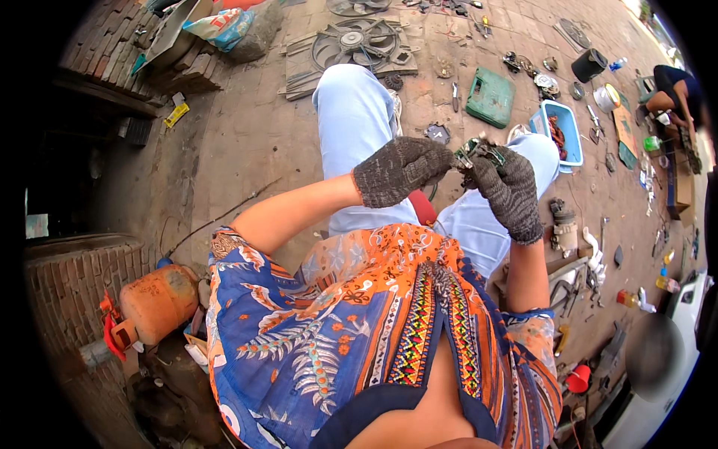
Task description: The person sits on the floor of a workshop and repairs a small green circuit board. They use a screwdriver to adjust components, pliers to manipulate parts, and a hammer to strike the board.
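Both my hands wear dark grey knitted gloves and meet above my knees. Between them is a small electronic part [474, 156] with green circuit board and shiny metal edges; its exact kind cannot be made out. My left hand [404, 170] pinches its left side with the fingertips. From the right, my right hand [512, 196] is closed round the part, thumb and fingers covering much of it. On the ground just beyond my left fingertips lies a small dark square piece [437, 133].
A blue bin [572, 135] of reddish-brown scrap stands by my right knee, with a green case [490, 98] beyond it. Radiator fans [353, 43] lie ahead. An orange gas cylinder [158, 303] is at left. Scattered parts cover the right side, where another person [677, 93] sits.
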